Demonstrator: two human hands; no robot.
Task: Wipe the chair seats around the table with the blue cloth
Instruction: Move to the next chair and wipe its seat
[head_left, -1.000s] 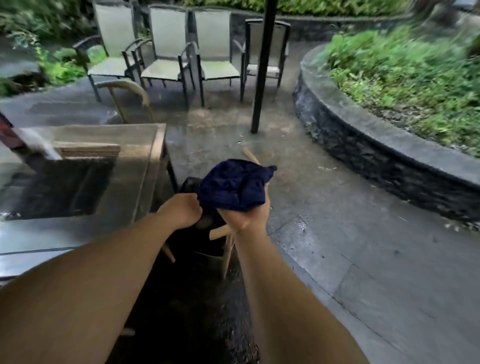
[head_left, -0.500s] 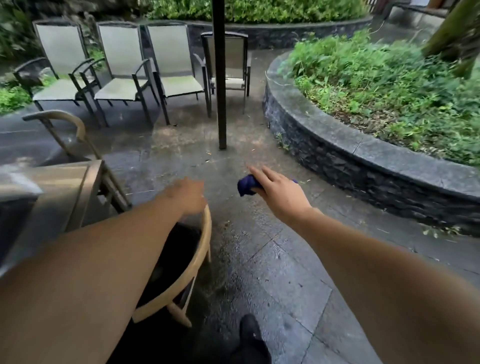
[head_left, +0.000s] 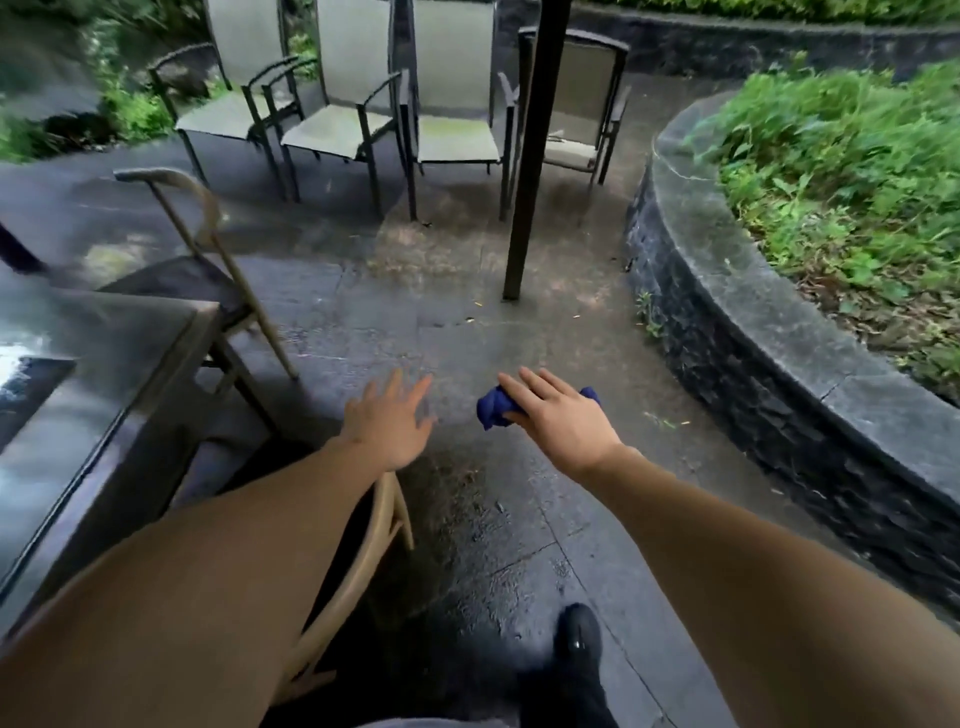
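The desk (head_left: 104, 364) stands at left with a wooden chair (head_left: 197, 270) tucked at its far corner, its seat exposed for wiping. The left hand (head_left: 389, 421) is spread, empty, likely for balance; the right hand (head_left: 556, 415) bunches the blue cloth (head_left: 493, 408) underneath, seemingly for carrying.

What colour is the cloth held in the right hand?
Dark blue. The cloth shows best in the head view, bunched under the right hand.

Position: head-worn, above both outstretched forearms.
Facing: forward and down, across the wet paving (head_left: 519, 499).
Nearness: arms close in the lower frame; the patio chairs (head_left: 343, 130) far, upper left.
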